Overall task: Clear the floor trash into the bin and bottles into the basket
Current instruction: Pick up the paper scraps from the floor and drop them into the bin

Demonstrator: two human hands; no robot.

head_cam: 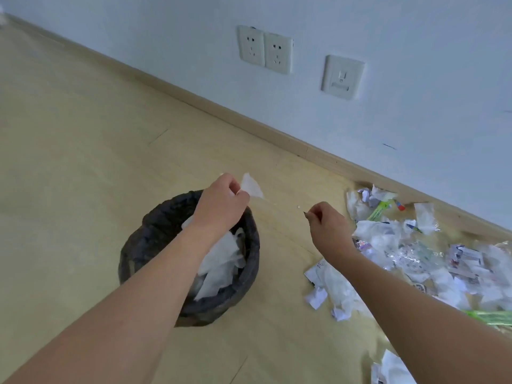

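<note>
Left hand (221,200) pinching white wrapper scrap (251,187) above bin (155,231) rim, right hand (327,223) pinching tiny dark scrap (305,214), trash pile (415,253) lying just right of it.

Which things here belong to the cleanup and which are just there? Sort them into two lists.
Part of the job:
- bin, black-lined, white paper inside
- white scrap pinched by the left hand
- small dark bit pinched by the right hand
- trash pile on the floor by the skirting

Just there:
- double wall socket
- single wall plate
</note>
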